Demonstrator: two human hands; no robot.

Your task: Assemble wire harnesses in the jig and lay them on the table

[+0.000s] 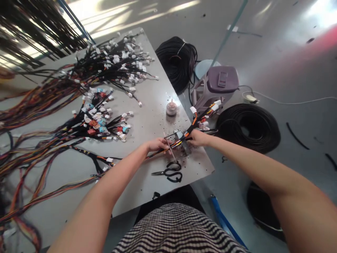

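A wire harness (pixel 195 130) runs across a small metal frame fixture (pixel 185 146) at the table's right corner. White connectors stick out from its far end. My left hand (pixel 158 144) is closed around the wires on the left side of the fixture. On the right side, my right hand (pixel 198 138) grips the black-wrapped part of the same harness; its fingertips are partly hidden. Black-handled scissors (pixel 171 172) lie just in front of the fixture. Behind it stands a small bottle (pixel 171 108) with a pointed tip and dark contents.
Many harnesses with white connectors (pixel 116 59) cover the table's left and back. A second bunch with coloured connectors (pixel 98 123) lies nearer. Beyond the table are black tubing coils (pixel 249 127) and a purple-topped stool (pixel 223 79) bearing a phone-like object.
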